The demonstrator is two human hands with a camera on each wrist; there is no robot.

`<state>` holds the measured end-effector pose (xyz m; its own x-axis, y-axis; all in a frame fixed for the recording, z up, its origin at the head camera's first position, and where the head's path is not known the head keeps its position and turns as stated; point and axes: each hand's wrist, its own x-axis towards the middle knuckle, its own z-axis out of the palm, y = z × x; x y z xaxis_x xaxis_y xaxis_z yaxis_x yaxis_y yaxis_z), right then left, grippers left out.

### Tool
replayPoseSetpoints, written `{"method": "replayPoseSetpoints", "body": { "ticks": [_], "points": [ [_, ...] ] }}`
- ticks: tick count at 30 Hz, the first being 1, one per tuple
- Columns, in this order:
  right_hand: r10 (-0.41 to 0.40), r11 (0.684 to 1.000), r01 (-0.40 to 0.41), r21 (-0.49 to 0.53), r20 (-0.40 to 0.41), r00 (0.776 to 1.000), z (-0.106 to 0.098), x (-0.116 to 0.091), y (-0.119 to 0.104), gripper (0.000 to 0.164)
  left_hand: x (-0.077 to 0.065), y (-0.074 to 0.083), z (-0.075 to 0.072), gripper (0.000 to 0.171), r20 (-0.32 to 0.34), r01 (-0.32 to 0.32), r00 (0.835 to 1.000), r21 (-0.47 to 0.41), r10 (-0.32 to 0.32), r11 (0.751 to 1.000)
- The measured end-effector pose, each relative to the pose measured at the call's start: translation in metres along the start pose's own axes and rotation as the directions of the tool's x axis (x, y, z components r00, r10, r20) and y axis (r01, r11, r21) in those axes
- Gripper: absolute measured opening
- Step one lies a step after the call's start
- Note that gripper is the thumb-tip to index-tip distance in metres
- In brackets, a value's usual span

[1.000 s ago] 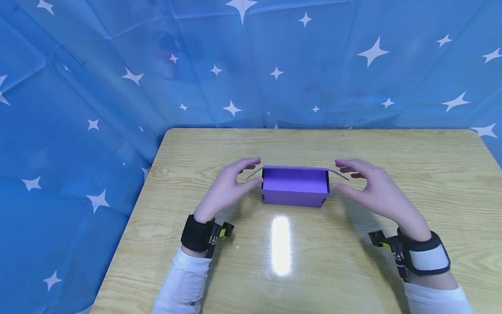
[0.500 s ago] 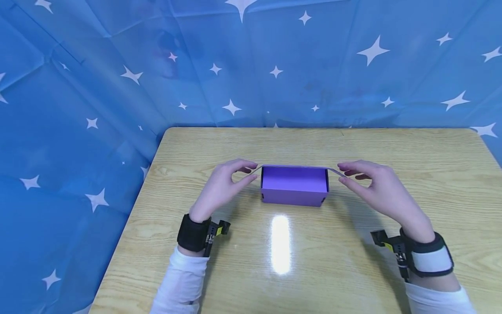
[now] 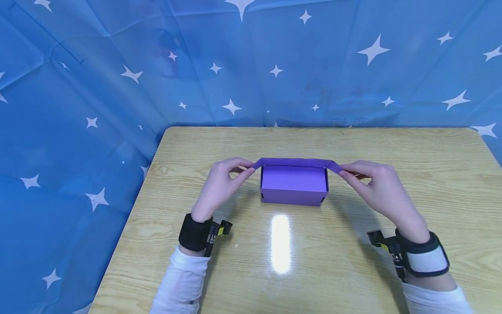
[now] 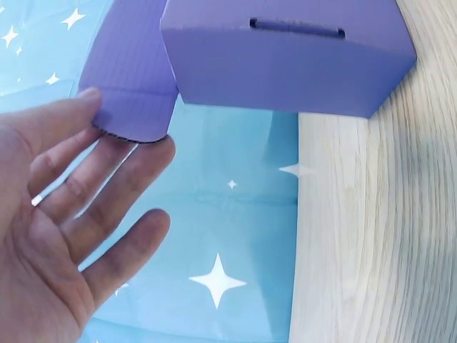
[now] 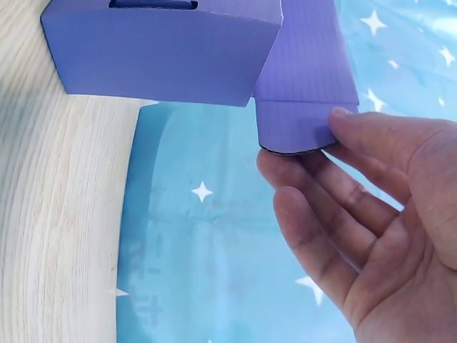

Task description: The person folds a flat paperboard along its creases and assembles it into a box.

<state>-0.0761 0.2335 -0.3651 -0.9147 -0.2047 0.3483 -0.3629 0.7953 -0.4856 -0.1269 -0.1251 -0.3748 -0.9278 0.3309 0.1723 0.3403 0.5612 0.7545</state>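
Note:
A small purple cardboard box (image 3: 292, 197) stands on the table with its lid (image 3: 295, 162) raised along the far side. At the lid's left end my left hand (image 3: 220, 185) pinches a side flap; in the left wrist view that flap (image 4: 136, 118) sits between thumb and fingertips. My right hand (image 3: 378, 187) pinches the matching flap at the other end, and the right wrist view shows this flap (image 5: 296, 125) between thumb and fingers. Neither hand touches the box body. A slot (image 4: 296, 28) shows in the box's end wall. The lid's outer face is hidden from the head view.
The box rests on a wood-grain table (image 3: 188, 279), with a bright light reflection in front of it. Behind and to the left hangs a blue cloth (image 3: 251, 65) with white stars. Each wrist wears a black strap (image 3: 195, 233) with a small camera.
Both hands have come from beside the flaps to pinching them. The lid has tilted so that its purple front strip and flaps show more; the box body has stayed in place.

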Motion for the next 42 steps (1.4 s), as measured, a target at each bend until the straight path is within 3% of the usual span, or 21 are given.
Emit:
{"method": "replayPoseSetpoints", "body": {
  "ticks": [14, 21, 28, 42],
  "points": [
    [0.034, 0.998, -0.031, 0.052, -0.046, 0.998, 0.004, 0.000, -0.009, 0.017, -0.001, 0.014, 0.008, 0.023, -0.081, 0.088, 0.993, -0.003, -0.088, 0.996],
    [0.066, 0.995, -0.062, 0.075, -0.056, 0.996, 0.009, 0.001, -0.018, 0.014, -0.003, 0.022, 0.011, 0.022, -0.089, 0.136, 0.986, -0.069, -0.141, 0.988],
    [0.133, 0.981, -0.130, 0.144, -0.011, 0.991, 0.010, 0.001, -0.023, 0.018, -0.003, 0.022, 0.013, 0.023, -0.087, 0.115, 0.989, -0.094, -0.123, 0.989],
    [0.188, 0.958, -0.190, 0.216, 0.028, 0.982, 0.012, 0.002, -0.028, 0.021, -0.004, 0.024, 0.016, 0.023, -0.094, 0.110, 0.988, -0.141, -0.124, 0.984]
  ]
}}
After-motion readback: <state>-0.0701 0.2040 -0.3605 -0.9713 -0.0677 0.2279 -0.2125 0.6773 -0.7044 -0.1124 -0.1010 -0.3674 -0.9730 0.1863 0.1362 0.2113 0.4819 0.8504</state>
